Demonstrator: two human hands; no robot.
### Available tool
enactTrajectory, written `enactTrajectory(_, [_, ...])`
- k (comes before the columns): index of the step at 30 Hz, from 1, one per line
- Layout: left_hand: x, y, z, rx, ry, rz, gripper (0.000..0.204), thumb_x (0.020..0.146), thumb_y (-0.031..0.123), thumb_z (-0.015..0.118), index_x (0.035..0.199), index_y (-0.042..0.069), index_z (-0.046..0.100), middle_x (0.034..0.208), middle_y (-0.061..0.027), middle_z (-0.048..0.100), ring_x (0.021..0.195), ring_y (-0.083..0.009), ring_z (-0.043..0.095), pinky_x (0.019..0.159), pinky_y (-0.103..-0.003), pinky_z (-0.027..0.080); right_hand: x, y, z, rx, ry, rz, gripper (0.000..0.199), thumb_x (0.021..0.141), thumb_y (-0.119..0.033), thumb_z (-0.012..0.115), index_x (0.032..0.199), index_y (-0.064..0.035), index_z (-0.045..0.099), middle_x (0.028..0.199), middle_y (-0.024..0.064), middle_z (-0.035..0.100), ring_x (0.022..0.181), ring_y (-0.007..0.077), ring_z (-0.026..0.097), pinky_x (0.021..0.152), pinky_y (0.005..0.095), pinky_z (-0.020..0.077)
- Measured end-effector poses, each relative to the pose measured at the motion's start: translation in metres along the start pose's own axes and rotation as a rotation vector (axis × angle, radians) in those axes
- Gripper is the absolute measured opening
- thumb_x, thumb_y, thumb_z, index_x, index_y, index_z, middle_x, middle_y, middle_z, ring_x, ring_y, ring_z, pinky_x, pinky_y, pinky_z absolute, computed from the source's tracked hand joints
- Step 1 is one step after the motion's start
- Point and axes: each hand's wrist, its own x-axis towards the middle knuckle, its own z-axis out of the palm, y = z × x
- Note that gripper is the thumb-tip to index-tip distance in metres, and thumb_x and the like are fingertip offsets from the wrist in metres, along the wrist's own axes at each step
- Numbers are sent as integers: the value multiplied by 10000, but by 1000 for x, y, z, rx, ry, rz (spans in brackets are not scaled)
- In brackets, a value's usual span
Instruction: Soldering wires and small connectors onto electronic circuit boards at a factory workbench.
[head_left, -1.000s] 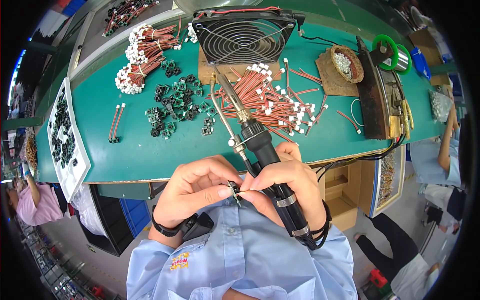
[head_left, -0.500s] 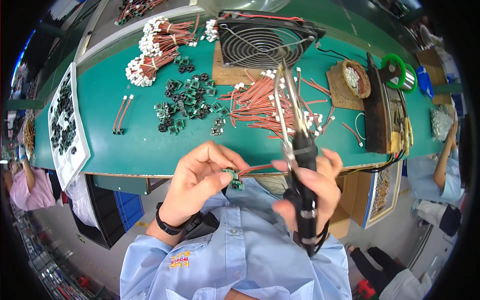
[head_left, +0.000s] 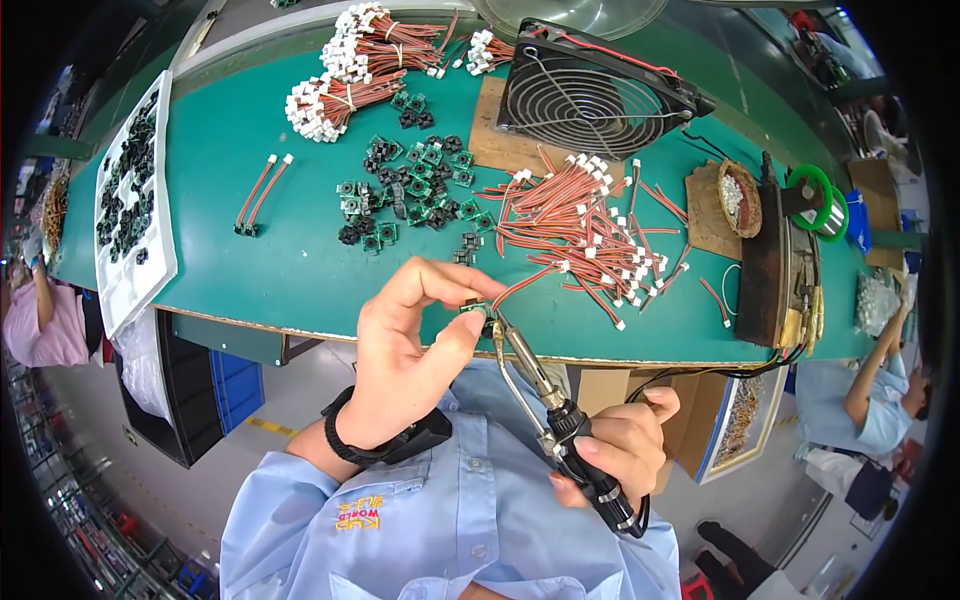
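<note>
My left hand is closed, pinching a small green circuit board between thumb and fingertips above the table's front edge. My right hand wraps round the black handle of a soldering iron that has a thin metal feed tube alongside. The iron's tip meets the board, or comes very close; my left thumb partly hides that spot. From there a red wire lead runs up to the right, ending in a white connector. Beyond my hands lie a heap of similar wire leads and several loose boards.
A black fan stands at the back. To the right are a small bowl of white bits, a dark stand and a green solder spool. A white tray of parts lies left, bundled leads behind. Co-workers sit both sides.
My right hand has brought the soldering iron down and left, so its tip now points at the board. The wire lead now slants upward from the board, no longer in my right fingers.
</note>
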Motion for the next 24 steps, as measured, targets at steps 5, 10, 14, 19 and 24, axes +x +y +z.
enactTrajectory(5, [-1,-1,1,48,0,25,112,767,-37,541,830,18,465,938,-139,623,849,-150,573,770,-290,438,1,0,0,3,-16,-3,313,593,-289,758,876,-207,653,698,-48,573,662,108,531,855,356,272])
enactTrajectory(10, [-1,-2,1,54,5,34,109,767,-33,542,825,18,466,932,-136,626,839,-145,574,758,-286,443,3,0,-1,11,-30,7,318,593,-271,760,884,-206,649,712,-44,583,663,112,534,842,358,278])
enactTrajectory(14, [-1,-2,1,46,5,37,108,768,-29,545,825,18,467,930,-135,627,836,-144,575,759,-286,444,1,1,1,22,-20,7,330,588,-272,767,887,-205,646,714,-44,586,666,115,536,841,360,279])
enactTrajectory(19, [-1,-1,2,48,15,31,108,770,-24,549,826,19,467,929,-135,627,834,-146,577,759,-287,445,-1,2,3,31,5,7,340,581,-277,774,886,-203,643,715,-45,588,668,117,538,842,361,280])
enactTrajectory(24, [-3,-2,2,40,19,38,108,772,-19,552,825,20,466,928,-135,627,837,-147,578,760,-288,445,-2,3,3,38,1,3,335,586,-279,770,887,-203,644,719,-46,591,668,116,540,844,363,280])
